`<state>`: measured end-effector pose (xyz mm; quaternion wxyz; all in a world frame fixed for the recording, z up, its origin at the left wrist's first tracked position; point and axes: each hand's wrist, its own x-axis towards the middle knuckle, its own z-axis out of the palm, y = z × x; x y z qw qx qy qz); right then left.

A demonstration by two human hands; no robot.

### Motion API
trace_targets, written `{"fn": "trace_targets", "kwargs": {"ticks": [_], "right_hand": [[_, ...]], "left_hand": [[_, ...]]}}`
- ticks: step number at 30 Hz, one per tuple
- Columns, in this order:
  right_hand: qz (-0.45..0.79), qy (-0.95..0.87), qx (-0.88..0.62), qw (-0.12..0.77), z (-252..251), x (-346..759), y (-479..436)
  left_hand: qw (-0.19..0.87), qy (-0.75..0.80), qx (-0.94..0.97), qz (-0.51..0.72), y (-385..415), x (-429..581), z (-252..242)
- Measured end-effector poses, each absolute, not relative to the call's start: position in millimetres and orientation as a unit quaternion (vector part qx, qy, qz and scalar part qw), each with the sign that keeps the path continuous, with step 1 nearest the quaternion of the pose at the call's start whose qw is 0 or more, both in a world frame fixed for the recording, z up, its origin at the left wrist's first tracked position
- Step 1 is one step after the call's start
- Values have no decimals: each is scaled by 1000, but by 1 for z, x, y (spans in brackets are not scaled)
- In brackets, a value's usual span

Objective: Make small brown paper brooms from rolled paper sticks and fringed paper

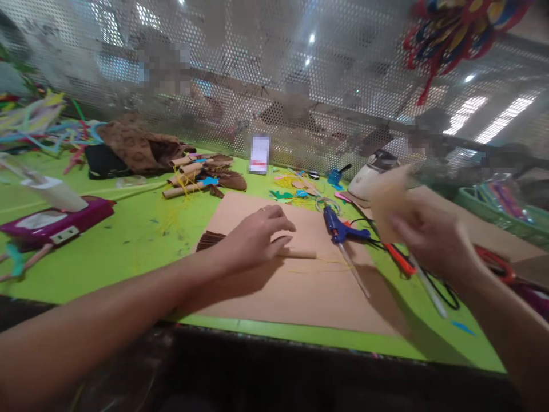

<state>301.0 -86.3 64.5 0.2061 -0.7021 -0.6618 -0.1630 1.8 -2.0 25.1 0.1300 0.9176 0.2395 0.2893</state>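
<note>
One roll [302, 253] lies roughly parallel to the table's [107, 246] near edge, under the nearer left hand [261, 234], whose grip I cannot tell, while the right hand [437, 232], farther right, clamps a blurred card [386, 200].

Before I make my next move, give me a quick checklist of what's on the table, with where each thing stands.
1. Brown tube under control: ok, the left hand is over it, though its grip cannot be told.
2. Tube on the brown sheet: ok, it lies there.
3. Tan piece in hand: ok, the right hand holds it, both blurred.
4. Glue gun out of the left hand's way: ok, it lies apart, right of the tube.
5. Glue stick loaded: ok, it sticks out of the gun.
6. Gun hot: cannot tell.
</note>
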Motion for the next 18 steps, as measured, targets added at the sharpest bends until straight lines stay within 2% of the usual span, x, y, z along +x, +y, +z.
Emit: {"fn": "trace_targets", "kwargs": {"ticks": [3,6,10,14,18], "right_hand": [[-125,-750,-620,191,46,250,-118],[-165,-798,-550,184,30,225,-134],[-207,-772,-581,154,20,224,-131],[-188,-745,-605,207,23,219,-119],[-155,-784,-543,255,30,195,-123]], "left_hand": [[119,257,942,180,3,-1,26],[106,252,955,117,-2,-3,25],[82,255,961,76,-4,-8,32],[64,263,963,0,7,-18,47],[54,290,952,-78,14,-28,54]]}}
